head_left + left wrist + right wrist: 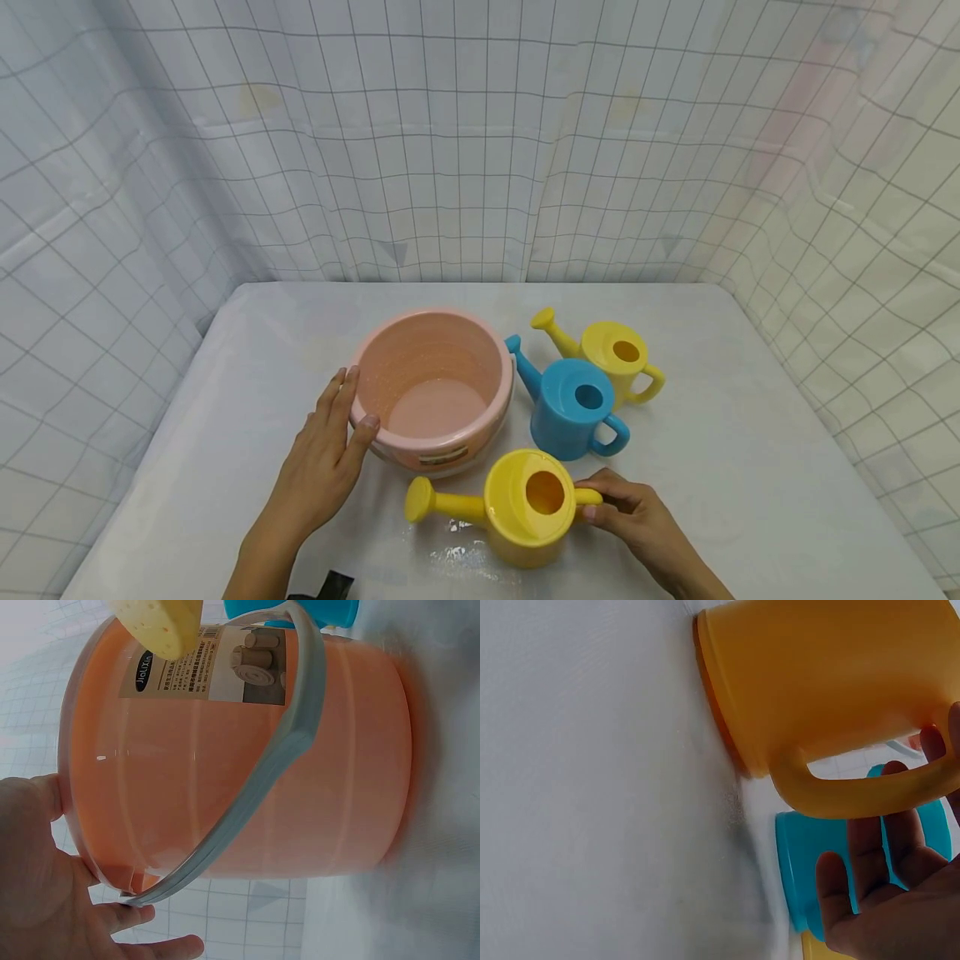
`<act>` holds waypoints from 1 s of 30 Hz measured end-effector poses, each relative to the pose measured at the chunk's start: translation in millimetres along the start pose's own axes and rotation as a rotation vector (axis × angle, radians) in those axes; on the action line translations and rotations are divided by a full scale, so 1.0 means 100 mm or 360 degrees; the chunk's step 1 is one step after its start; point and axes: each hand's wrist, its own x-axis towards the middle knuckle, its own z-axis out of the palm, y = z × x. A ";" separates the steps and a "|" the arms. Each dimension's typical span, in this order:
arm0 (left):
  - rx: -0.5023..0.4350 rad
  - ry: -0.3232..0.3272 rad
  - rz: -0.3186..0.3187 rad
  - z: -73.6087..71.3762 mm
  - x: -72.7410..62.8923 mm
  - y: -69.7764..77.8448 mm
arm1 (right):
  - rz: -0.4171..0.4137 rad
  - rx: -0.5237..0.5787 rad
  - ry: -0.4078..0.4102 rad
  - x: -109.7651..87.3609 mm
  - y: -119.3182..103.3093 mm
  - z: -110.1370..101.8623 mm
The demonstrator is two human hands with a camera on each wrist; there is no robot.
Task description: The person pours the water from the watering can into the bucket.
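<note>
My left hand (318, 467) rests on the left rim of a pink bucket (438, 408), its thumb against the rim and its other fingers spread. In the left wrist view, the bucket's grey handle (244, 806) hangs down its side. My right hand (637, 521) pinches the handle of a yellow watering can (517, 546) in front of the bucket. That can is upright, with its spout towards the left. In the right wrist view, fingers (866, 859) below the can's handle are extended. A blue watering can (566, 421) stands behind it, right of the bucket.
A second yellow watering can (596, 340) stands behind the blue one. Wet drops (457, 554) shine on the white tabletop (247, 358) near the front can. Part of a black object (335, 585) shows at the front edge. White grid-patterned sheets (480, 158) enclose the table.
</note>
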 end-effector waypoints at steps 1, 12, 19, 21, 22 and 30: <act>0.0000 0.0000 -0.0002 0.00 0.00 0.00 | 0.0008 -0.0020 0.0008 0.00 0.00 0.00; 0.0004 0.0000 -0.0013 0.00 0.00 0.01 | 0.0047 -0.0122 0.0037 0.00 0.02 0.00; 0.0008 0.0005 -0.0013 0.00 0.00 0.01 | 0.0007 -0.0123 0.0047 -0.02 0.00 -0.03; 0.0010 0.0009 -0.0010 0.00 0.00 0.01 | -0.0033 -0.0100 0.0074 -0.03 -0.01 -0.04; 0.0007 0.0011 -0.0009 0.00 0.00 0.01 | -0.0051 -0.0084 0.0095 -0.03 -0.02 -0.05; -0.0004 0.0011 -0.0008 0.00 0.00 0.00 | -0.0108 -0.0073 0.0325 -0.06 -0.09 -0.09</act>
